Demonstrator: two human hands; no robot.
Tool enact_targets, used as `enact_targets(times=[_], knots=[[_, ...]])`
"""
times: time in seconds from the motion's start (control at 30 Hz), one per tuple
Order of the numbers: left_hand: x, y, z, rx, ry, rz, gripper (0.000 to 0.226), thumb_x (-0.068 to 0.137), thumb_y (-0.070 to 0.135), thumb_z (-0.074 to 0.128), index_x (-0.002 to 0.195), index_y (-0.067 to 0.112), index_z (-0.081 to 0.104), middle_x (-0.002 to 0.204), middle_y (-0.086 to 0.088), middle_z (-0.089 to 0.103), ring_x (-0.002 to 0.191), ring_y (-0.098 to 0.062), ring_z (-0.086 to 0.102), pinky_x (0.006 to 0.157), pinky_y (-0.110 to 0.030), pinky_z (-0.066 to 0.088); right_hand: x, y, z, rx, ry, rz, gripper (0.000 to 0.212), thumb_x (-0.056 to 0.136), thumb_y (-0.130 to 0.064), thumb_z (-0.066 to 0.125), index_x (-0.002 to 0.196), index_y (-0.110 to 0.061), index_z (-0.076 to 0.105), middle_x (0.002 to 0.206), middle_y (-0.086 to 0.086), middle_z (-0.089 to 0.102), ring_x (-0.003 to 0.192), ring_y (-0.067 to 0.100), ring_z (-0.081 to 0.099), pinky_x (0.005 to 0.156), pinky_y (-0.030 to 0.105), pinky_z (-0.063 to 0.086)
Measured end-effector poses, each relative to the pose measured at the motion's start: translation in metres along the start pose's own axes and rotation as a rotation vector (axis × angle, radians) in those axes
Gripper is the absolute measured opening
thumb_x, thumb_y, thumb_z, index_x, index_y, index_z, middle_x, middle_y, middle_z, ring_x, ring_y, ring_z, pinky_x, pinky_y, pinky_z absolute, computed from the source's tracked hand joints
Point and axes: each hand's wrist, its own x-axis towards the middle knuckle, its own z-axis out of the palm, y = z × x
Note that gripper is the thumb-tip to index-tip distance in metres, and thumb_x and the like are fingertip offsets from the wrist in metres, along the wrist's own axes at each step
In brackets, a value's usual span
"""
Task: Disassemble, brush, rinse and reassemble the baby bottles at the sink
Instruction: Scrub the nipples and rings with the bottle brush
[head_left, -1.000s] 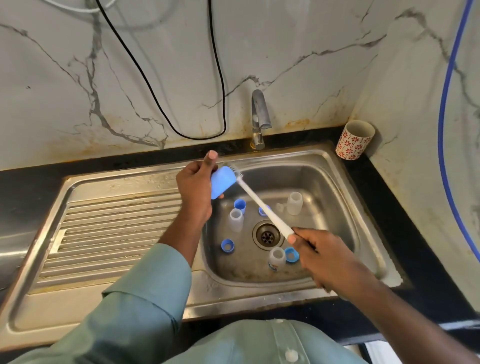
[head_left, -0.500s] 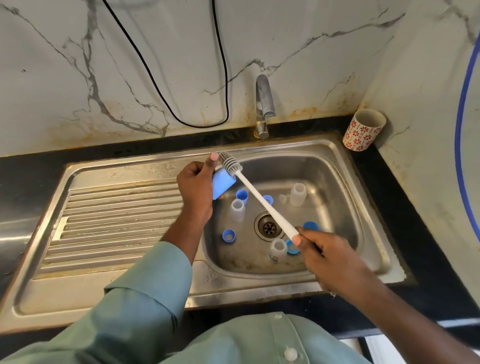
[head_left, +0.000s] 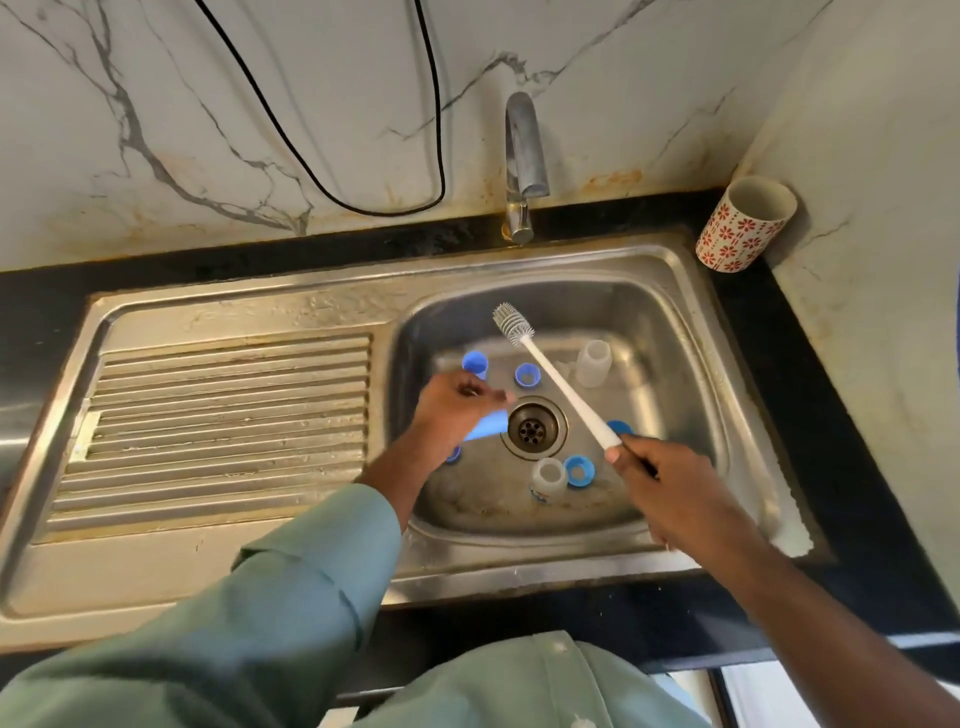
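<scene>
No brand or writing can be read anywhere; the small bottle (head_left: 548, 479) standing upright at the near side of the basin carries a coloured label low on its side, too small and blurred to make out.

The left hand (head_left: 453, 410) is down inside the basin, left of the drain (head_left: 533, 428), blurred by motion. Its fingers are curled over a light-blue cap (head_left: 487, 427), which shows from under the palm on the drain side (how tightly they clamp it cannot be told through the blur). The right hand (head_left: 670, 493) grips the near end of the brush (head_left: 558, 379), fingers wrapped round the white handle and thumb laid along it. The handle slants up and away over the drain, and the grey bristled head hangs free above the far part of the basin, touching nothing.

Loose parts sit on the floor of the sink (head_left: 675, 270). A second clear bottle (head_left: 593, 362) stands upright at the far right, near the brush shaft. Blue rings lie around the drain: one at the far left (head_left: 475, 363), one just beyond the drain (head_left: 527, 375), one beside the near bottle (head_left: 580, 470), one partly hidden behind the brush handle (head_left: 621, 428), and one peeking out beside the left wrist (head_left: 454, 454).

The tap (head_left: 524, 166) stands behind the basin. A red-flowered cup (head_left: 743, 226) sits in the counter corner, well apart from the sink parts.
</scene>
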Motion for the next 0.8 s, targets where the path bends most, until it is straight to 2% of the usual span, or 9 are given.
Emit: enact_targets(times=[0.1, 0.2, 0.27, 0.4, 0.53, 0.7, 0.8], knots=[[0.014, -0.025, 0.032, 0.347, -0.206, -0.007, 0.026, 0.07, 0.026, 0.087, 0.086, 0.013, 0.071, 0.085, 0.001, 0.068, 0.082, -0.017, 0.064, 0.069, -0.025, 0.05, 0.011, 0.006, -0.004, 0.01, -0.013, 0.022, 0.023, 0.098, -0.041, 0.049, 0.101, -0.027, 0.067, 0.064, 0.0, 0.056, 0.05, 0.009, 0.048, 0.053, 0.029, 0.045], [0.02, -0.041, 0.056, 0.906, -0.256, 0.163, 0.03, 0.086, 0.017, 0.07, 0.115, 0.015, 0.064, 0.117, -0.008, 0.061, 0.109, -0.03, 0.057, 0.093, -0.039, 0.049, 0.017, 0.014, -0.008, 0.06, 0.001, 0.034, 0.02, 0.097, -0.041, 0.051, 0.097, -0.03, 0.068, 0.062, 0.0, 0.055, 0.051, 0.011, 0.048, 0.053, 0.032, 0.046], [0.022, -0.048, 0.071, 1.114, -0.268, 0.255, 0.035, 0.095, 0.014, 0.058, 0.129, 0.011, 0.057, 0.129, -0.013, 0.054, 0.119, -0.033, 0.049, 0.101, -0.043, 0.041, 0.021, 0.019, -0.01, 0.082, 0.007, 0.048, 0.019, 0.096, -0.042, 0.052, 0.096, -0.032, 0.068, 0.062, 0.0, 0.054, 0.051, 0.012, 0.049, 0.052, 0.032, 0.046], [0.027, -0.067, 0.091, 1.232, -0.296, 0.199, 0.041, 0.102, 0.013, 0.042, 0.142, 0.002, 0.043, 0.142, -0.014, 0.044, 0.13, -0.033, 0.039, 0.109, -0.04, 0.032, 0.027, 0.031, -0.014, 0.081, -0.001, 0.066, 0.02, 0.096, -0.04, 0.052, 0.103, -0.031, 0.068, 0.062, 0.0, 0.055, 0.051, 0.012, 0.049, 0.052, 0.03, 0.046], [0.026, -0.079, 0.096, 1.265, -0.332, 0.191, 0.039, 0.103, 0.016, 0.043, 0.141, 0.007, 0.047, 0.141, -0.015, 0.043, 0.13, -0.033, 0.039, 0.11, -0.041, 0.033, 0.033, 0.039, -0.017, 0.098, -0.02, 0.075, 0.024, 0.097, -0.038, 0.051, 0.115, -0.03, 0.065, 0.064, 0.001, 0.055, 0.048, 0.01, 0.048, 0.046, 0.022, 0.043], [0.02, -0.079, 0.087, 1.305, -0.372, 0.157, 0.04, 0.099, 0.012, 0.051, 0.139, 0.011, 0.05, 0.141, -0.016, 0.043, 0.132, -0.035, 0.039, 0.109, -0.044, 0.034, 0.033, 0.04, -0.019, 0.117, -0.032, 0.069, 0.024, 0.097, -0.039, 0.052, 0.117, -0.03, 0.063, 0.068, 0.002, 0.056, 0.051, 0.009, 0.049, 0.045, 0.018, 0.042], [0.016, -0.078, 0.079, 1.246, -0.379, 0.14, 0.046, 0.093, 0.01, 0.06, 0.138, 0.015, 0.05, 0.137, -0.014, 0.044, 0.129, -0.035, 0.04, 0.107, -0.046, 0.037, 0.03, 0.036, -0.022, 0.12, -0.045, 0.053, 0.023, 0.097, -0.039, 0.052, 0.116, -0.03, 0.063, 0.068, 0.001, 0.056, 0.052, 0.008, 0.049, 0.044, 0.016, 0.042]])
